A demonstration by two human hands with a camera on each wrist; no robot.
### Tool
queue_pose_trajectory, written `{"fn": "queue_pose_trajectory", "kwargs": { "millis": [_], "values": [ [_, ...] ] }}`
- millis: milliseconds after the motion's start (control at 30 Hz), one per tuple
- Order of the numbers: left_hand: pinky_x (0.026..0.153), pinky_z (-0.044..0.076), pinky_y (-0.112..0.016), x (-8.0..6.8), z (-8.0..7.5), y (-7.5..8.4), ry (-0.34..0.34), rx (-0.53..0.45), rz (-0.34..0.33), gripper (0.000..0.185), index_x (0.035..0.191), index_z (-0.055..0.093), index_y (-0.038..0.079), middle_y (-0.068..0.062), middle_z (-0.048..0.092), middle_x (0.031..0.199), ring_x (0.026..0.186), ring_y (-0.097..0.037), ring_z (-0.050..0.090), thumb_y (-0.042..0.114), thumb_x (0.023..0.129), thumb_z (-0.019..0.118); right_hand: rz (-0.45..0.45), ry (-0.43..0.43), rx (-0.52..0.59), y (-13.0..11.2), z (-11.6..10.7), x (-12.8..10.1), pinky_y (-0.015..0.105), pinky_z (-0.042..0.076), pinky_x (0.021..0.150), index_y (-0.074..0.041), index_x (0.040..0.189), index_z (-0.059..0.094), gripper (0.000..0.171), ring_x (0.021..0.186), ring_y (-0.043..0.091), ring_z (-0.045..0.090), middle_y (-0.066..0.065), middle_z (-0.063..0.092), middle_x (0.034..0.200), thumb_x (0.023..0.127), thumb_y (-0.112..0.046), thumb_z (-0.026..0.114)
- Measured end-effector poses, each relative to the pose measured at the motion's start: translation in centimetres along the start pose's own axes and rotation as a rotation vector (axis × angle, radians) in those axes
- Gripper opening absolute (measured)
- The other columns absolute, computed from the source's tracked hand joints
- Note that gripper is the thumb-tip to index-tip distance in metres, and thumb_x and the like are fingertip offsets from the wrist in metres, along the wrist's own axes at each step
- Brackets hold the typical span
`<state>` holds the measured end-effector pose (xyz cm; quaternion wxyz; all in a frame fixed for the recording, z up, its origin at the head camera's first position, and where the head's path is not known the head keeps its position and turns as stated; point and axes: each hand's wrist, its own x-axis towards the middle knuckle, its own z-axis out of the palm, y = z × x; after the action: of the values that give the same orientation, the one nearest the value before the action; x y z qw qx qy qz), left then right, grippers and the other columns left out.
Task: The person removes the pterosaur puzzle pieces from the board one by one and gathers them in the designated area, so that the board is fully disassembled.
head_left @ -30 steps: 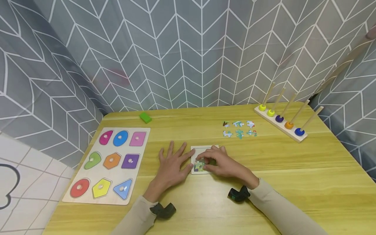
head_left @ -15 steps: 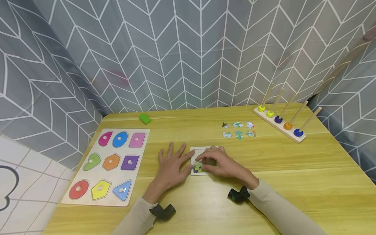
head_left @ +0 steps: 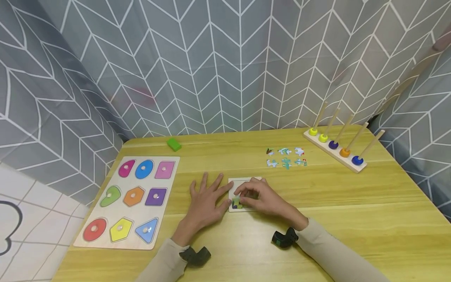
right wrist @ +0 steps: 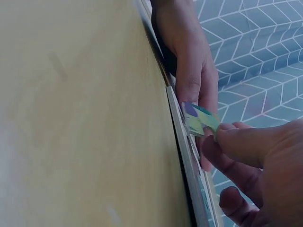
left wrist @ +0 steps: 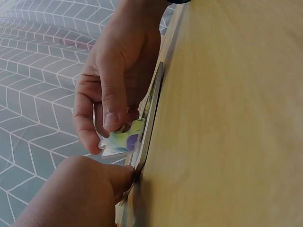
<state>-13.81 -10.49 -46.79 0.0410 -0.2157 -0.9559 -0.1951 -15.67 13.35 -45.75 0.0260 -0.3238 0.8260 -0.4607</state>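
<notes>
In the head view my left hand lies palm down with its fingers spread, thumb and index fingertips at the left edge of a small white puzzle tray. My right hand reaches over the tray from the right. Between its thumb and fingers it pinches a green and purple jigsaw piece. In the left wrist view this piece stands tilted, close over the tray's left end. The right hand covers much of the tray's right side in the head view.
Several loose jigsaw pieces lie in two rows beyond the right hand. A bead stand with upright pegs is at the back right. On the left lies a knobbed shape board; a green block sits at the back.
The right hand has shifted slightly, still pinching the jigsaw piece over the tray's left part. The left hand stays in place, while the head view has tilted up a little.
</notes>
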Motion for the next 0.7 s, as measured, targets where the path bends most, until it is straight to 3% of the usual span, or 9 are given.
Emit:
{"fn": "queue_pose_trajectory", "kwargs": {
  "millis": [133, 233, 533, 700],
  "values": [
    [0.115, 0.004, -0.076, 0.0, 0.1, 0.0, 0.005, -0.006, 0.001, 0.051, 0.15, 0.05, 0.038, -0.003, 0.035, 0.166, 0.155, -0.051, 0.013, 0.052, 0.1, 0.048, 0.034, 0.009, 0.054, 0.0, -0.3, 0.1, 0.037, 0.041, 0.094, -0.016, 0.11, 0.074, 0.018, 0.089, 0.008, 0.064, -0.006, 0.072, 0.09, 0.093, -0.011, 0.073],
    [0.115, 0.004, -0.075, 0.0, 0.1, 0.0, 0.002, -0.007, -0.001, 0.051, 0.15, 0.05, 0.039, -0.003, 0.035, 0.166, 0.155, -0.051, 0.013, 0.051, 0.1, 0.048, 0.064, 0.019, 0.101, 0.0, -0.7, 0.1, 0.028, 0.052, 0.077, -0.013, 0.11, 0.074, 0.017, 0.085, 0.01, 0.064, 0.0, 0.072, 0.09, 0.094, -0.011, 0.072],
    [0.115, 0.005, -0.076, 0.0, 0.0, 0.1, -0.011, 0.005, -0.01, 0.051, 0.15, 0.05, 0.04, -0.003, 0.035, 0.166, 0.155, -0.051, 0.013, 0.05, 0.1, 0.048, 0.1, 0.054, 0.176, 1.3, -2.6, 0.0, 0.022, 0.046, 0.062, -0.006, 0.116, 0.073, 0.019, 0.067, 0.011, 0.055, 0.011, 0.07, 0.092, 0.098, -0.009, 0.067],
    [0.115, 0.004, -0.076, 0.0, -0.1, 0.2, -0.01, -0.004, -0.013, 0.051, 0.15, 0.05, 0.04, -0.002, 0.034, 0.166, 0.155, -0.051, 0.012, 0.05, 0.1, 0.048, 0.132, 0.117, 0.173, 2.3, -4.0, -0.1, 0.023, 0.051, 0.068, -0.004, 0.115, 0.072, 0.019, 0.078, 0.014, 0.063, 0.012, 0.071, 0.098, 0.097, -0.009, 0.067]
  ]
}}
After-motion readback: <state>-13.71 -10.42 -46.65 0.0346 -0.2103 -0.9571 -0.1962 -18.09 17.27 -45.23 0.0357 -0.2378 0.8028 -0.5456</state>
